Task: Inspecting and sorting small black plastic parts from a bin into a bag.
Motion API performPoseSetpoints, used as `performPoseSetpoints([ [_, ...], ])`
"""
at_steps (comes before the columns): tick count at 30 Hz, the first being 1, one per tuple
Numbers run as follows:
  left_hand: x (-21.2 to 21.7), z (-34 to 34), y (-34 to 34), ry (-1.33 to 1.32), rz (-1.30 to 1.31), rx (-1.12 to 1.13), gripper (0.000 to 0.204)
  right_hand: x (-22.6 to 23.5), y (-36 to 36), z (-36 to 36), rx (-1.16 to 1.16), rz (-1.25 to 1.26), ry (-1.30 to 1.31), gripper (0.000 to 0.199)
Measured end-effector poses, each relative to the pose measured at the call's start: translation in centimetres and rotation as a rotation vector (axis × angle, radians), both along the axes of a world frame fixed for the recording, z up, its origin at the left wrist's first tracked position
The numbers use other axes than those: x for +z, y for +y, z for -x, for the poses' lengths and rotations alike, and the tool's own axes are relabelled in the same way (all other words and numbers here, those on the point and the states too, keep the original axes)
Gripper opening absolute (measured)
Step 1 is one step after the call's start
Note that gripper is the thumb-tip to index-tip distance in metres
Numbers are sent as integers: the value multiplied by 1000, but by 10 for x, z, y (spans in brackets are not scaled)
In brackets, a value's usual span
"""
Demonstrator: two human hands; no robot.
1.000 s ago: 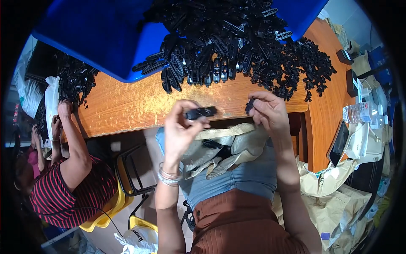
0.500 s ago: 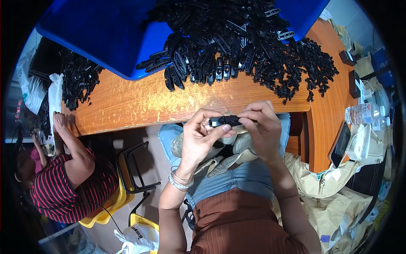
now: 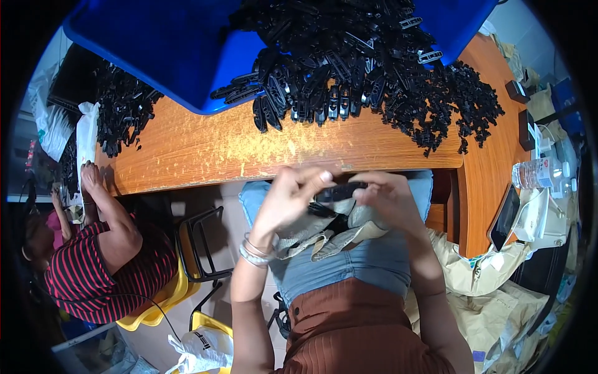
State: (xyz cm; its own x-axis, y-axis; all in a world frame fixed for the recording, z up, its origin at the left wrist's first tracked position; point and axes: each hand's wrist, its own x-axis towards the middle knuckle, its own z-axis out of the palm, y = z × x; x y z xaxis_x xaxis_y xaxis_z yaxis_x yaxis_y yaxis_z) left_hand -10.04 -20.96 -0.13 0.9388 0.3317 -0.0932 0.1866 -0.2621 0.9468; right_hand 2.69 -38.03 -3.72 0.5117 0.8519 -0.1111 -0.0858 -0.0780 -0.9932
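Here, just off the near edge of the tabletop (image 3: pixel 205 149), the right hand (image 3: pixel 395 197) pinches a black plastic part (image 3: pixel 340 192) in its fingers; whether the left hand (image 3: pixel 285 201), blurred beside it, grips too, I cannot tell.

Small parts pile (image 3: pixel 422 107) on table (image 3: pixel 199 143)

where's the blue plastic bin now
At the head view's top, mostly left, the blue plastic bin flanks heaped black plastic parts over the brown wooden table.
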Motion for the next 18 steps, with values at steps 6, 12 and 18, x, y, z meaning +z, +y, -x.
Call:
performPoseSetpoints([
  [6,-28,-27,121,-306,-1009,647,29,-18,0,4,196,-21,-190,18],
  [12,-33,-41,148,72,-1347,539,38,-17,28,-43,-537,-22,-1003,8],
  [18,-44,-29,148,-2,-1394,543,34,-15,58,-68,-595,312,-1383,8],
])
